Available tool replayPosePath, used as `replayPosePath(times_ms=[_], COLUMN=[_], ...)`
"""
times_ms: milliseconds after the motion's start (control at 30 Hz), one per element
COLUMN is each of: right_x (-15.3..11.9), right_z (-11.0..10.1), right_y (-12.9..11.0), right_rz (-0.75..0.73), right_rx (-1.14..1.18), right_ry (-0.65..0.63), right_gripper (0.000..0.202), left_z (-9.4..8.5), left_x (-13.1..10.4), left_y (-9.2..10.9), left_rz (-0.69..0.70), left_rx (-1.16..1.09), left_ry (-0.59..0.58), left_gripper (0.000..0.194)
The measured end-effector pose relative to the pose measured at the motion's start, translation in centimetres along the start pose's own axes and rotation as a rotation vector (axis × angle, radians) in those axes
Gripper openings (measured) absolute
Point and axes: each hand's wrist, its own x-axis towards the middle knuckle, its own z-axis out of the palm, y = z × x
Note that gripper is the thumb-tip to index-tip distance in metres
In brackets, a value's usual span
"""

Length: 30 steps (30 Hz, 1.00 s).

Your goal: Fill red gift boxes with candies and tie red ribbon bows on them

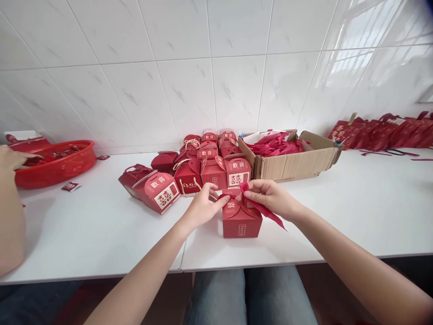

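A red gift box [242,225] with pale printed characters stands upright on the white table in front of me. A red ribbon [270,215] runs across its top, and one tail hangs down to the right. My right hand [267,195] pinches the ribbon between thumb and fingers just above the lid. On the box's left side, my left hand [208,203] has thumb and fingers closed at the ribbon's other end. Right behind stand several similar red boxes [213,174], some with cord handles. Another box [158,192] sits tilted to the left.
A cardboard box [291,164] full of red ribbons [279,144] stands behind my right hand. At far left, another person's hand [13,158] reaches into a red basin [67,164]. A small wrapped packet [71,186] lies nearby. Red bags [385,131] line the wall at right.
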Motion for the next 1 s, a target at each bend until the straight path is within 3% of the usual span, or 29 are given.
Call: replayPosePath(times_ms=[100, 267, 400, 467, 633, 733, 800, 933, 1000], right_x=[0.0, 0.2, 0.5, 0.5, -0.2, -0.3, -0.1, 0.3, 0.3], right_z=[0.2, 1.5, 2.3, 2.4, 2.4, 2.6, 2.8, 3.0, 3.0], right_y=[-0.2, -0.6, -0.9, -1.0, -1.5, -1.4, -1.3, -0.8, -0.6], right_rz=[0.024, 0.12, 0.074, 0.033, 0.0, 0.017, 0.006, -0.022, -0.038], right_rx=[-0.009, -0.159, -0.427, -0.526, -0.499, -0.481, -0.5, -0.531, -0.535], right_ry=[-0.011, 0.198, 0.318, 0.315, 0.116, 0.162, 0.228, 0.267, 0.266], right_gripper=[0.021, 0.016, 0.012, 0.013, 0.02, 0.026, 0.028, 0.029, 0.03], left_z=[0.0, -1.9, -3.2, -3.5, -3.6, -3.1, -2.7, -2.5, -2.6], left_x=[-0.1, -0.1, 0.0, 0.5, 3.6, 5.4, 6.0, 5.2, 4.0], left_y=[0.2, 2.7, 5.6, 7.0, 9.8, 10.4, 10.0, 7.7, 6.3], left_rz=[-0.014, 0.059, 0.191, 0.251, 0.347, 0.39, 0.386, 0.3, 0.307], left_rx=[0.006, -0.061, -0.118, -0.075, 0.001, -0.054, -0.102, 0.052, 0.112], left_ry=[-0.097, -0.18, -0.28, -0.342, -0.52, -0.6, -0.563, -0.205, -0.253], left_gripper=[0.041, 0.039, 0.029, 0.027, 0.027, 0.023, 0.03, 0.041, 0.038])
